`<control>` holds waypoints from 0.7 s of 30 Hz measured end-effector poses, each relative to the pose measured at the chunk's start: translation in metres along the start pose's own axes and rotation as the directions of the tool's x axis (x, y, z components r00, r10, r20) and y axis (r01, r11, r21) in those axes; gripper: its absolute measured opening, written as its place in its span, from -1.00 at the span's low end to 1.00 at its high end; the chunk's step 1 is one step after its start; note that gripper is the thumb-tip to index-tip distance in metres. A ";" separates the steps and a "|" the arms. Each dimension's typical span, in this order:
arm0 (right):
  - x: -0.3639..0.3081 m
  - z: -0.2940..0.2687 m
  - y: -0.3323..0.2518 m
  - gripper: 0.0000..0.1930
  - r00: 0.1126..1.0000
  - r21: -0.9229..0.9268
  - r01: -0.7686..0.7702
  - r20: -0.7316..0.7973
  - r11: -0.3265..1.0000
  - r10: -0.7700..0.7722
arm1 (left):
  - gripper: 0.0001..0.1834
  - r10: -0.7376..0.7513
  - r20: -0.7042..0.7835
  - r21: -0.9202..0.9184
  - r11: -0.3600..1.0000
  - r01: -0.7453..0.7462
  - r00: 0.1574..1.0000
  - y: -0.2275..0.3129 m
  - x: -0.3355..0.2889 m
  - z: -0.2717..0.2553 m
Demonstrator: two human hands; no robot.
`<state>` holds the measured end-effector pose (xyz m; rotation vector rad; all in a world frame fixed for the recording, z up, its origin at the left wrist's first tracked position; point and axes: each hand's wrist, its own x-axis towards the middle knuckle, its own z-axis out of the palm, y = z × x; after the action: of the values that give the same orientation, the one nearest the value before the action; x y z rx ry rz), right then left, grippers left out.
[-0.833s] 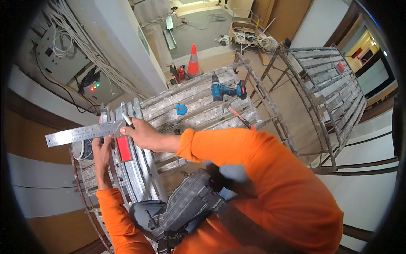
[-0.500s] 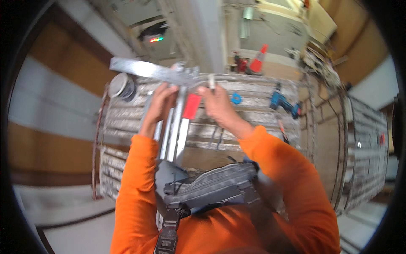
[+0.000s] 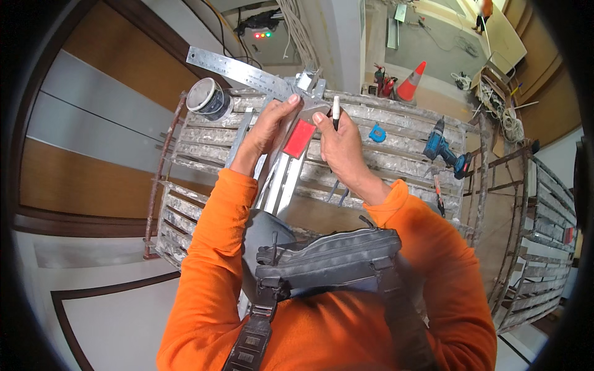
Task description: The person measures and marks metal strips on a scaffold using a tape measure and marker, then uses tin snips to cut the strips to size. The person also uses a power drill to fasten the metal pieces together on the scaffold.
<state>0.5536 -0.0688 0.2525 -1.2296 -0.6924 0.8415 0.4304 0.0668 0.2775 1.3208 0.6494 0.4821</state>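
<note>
A try square (image 3: 247, 75) with a long steel blade and a red handle (image 3: 299, 140) lies over the upper ends of several metal channels (image 3: 284, 183). My left hand (image 3: 270, 128) is closed at the square's corner, thumb on top, and grips the square; its fingers underneath are hidden. My right hand (image 3: 342, 143) is closed on a marker (image 3: 336, 111) with a white barrel and black lower part, held upright. That hand's thumb rests near the square's corner, on or beside a flat metal piece.
The slatted, paint-splashed platform (image 3: 204, 151) carries a bucket (image 3: 209, 99), a blue tape measure (image 3: 377, 133), a cordless drill (image 3: 442, 149) and an orange-handled tool (image 3: 438, 190). Beyond stand a traffic cone (image 3: 411, 83) and red extinguishers (image 3: 386, 83). A person (image 3: 484, 13) is far off.
The picture has steadied and the whole scene sits farther right in it. Both hands remain at the square, its blade now sloping more steeply in the picture. The marker stays in my right hand.
</note>
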 end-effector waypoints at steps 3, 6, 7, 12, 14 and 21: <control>-0.002 0.003 -0.007 -0.71 1.000 -0.002 0.014 0.004 1.000 -0.014 | -0.43 -0.006 -0.010 -0.024 1.000 0.006 1.000 0.008 -0.007 0.000; -0.003 0.006 -0.011 -0.73 0.999 0.013 0.033 -0.004 0.999 -0.033 | -0.44 0.023 -0.001 0.024 0.999 -0.023 1.000 0.008 -0.006 -0.001; -0.003 0.006 -0.011 -0.74 0.999 0.009 0.041 -0.008 0.999 -0.041 | -0.45 0.024 -0.023 0.052 0.998 -0.023 0.999 0.005 -0.004 -0.004; -0.002 0.008 -0.010 -0.76 0.988 -0.012 0.140 -0.061 0.990 -0.140 | -0.48 0.075 -0.100 0.133 0.989 -0.061 0.992 -0.002 0.001 0.000; -0.001 0.007 -0.008 -0.76 0.984 -0.004 0.157 -0.080 0.988 -0.157 | -0.49 0.088 -0.094 0.144 0.987 -0.074 0.992 0.003 -0.002 0.007; -0.002 0.008 -0.010 -0.78 0.986 -0.002 0.131 -0.105 0.991 -0.130 | -0.44 0.143 -0.054 0.210 0.969 -0.129 0.988 -0.004 0.006 0.003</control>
<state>0.5476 -0.0673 0.2636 -1.2020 -0.6775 0.6649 0.4369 0.0676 0.2729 1.5573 0.6821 0.5854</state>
